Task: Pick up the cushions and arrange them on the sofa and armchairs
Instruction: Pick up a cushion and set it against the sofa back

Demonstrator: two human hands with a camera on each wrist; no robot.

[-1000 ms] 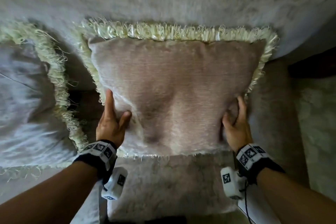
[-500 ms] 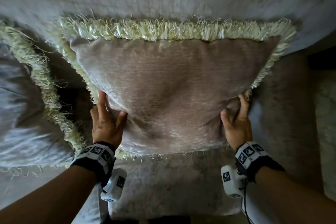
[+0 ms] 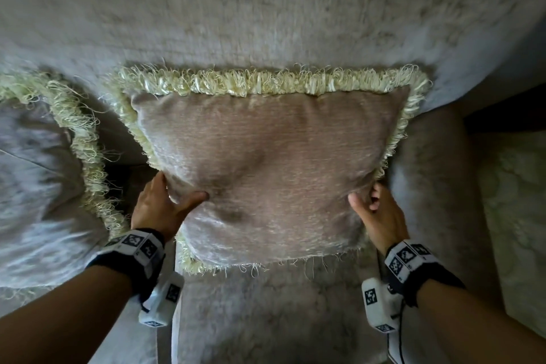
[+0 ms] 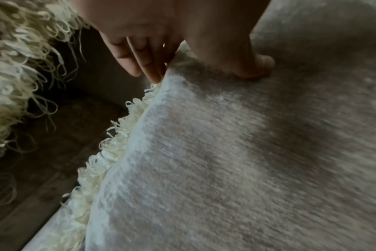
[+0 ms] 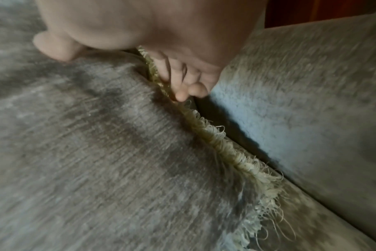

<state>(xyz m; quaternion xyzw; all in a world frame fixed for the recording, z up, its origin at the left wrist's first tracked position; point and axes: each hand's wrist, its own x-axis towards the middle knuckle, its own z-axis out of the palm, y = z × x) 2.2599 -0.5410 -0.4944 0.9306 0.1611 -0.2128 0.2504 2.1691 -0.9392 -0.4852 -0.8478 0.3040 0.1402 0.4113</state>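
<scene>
A pinkish-beige cushion point(image 3: 271, 162) with a cream fringe stands tilted on the sofa seat point(image 3: 266, 322), its top edge against the backrest point(image 3: 266, 9). My left hand point(image 3: 165, 201) pinches its lower left edge, thumb pressed into the front and fingers behind. The left wrist view shows that cushion point(image 4: 247, 152) and that left hand point(image 4: 204, 69) close up. My right hand point(image 3: 365, 201) holds the lower right edge by the fringe, thumb on the front and fingers curled behind. In the right wrist view the cushion point(image 5: 97, 152) fills the left side under my right hand point(image 5: 122, 68).
A second fringed cushion point(image 3: 38, 186) lies to the left, a dark gap apart; its fringe point(image 4: 11, 84) shows in the left wrist view. The sofa's armrest point(image 3: 437, 186) rises just right of the held cushion, also close in the right wrist view as the armrest point(image 5: 301, 101). Patterned carpet point(image 3: 517, 216) lies beyond it.
The cushion has dropped back from its raised position half a second ago and sits lower against the backrest. Both hands' fingers have slid from its front to behind its side edges.
</scene>
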